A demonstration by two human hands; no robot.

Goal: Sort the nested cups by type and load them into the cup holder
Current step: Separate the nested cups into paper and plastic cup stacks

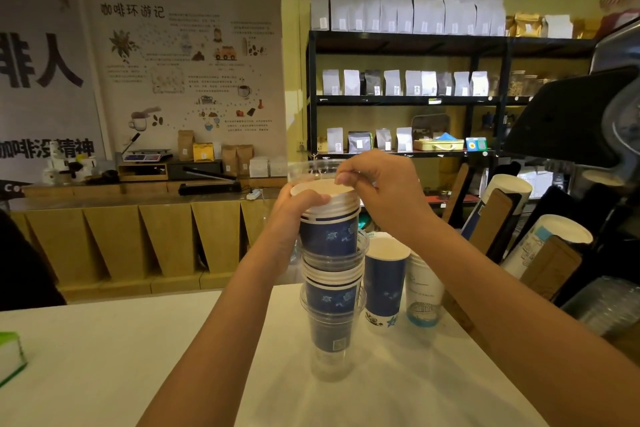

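Single head view, looking forward and slightly down over white counter (104, 340), close to hands.

Nested stack (331, 274): matt blue printed paper cups alternating with clear, glossy plastic cups. Clear plastic cup (313, 170) above the stack: thin, smooth, transparent. Single blue cup (383, 284) and white cup (424, 291): paper, matt. Surface (104, 357): white, smooth, low sheen. Holder sleeves (550, 269): brown cardboard, matt.
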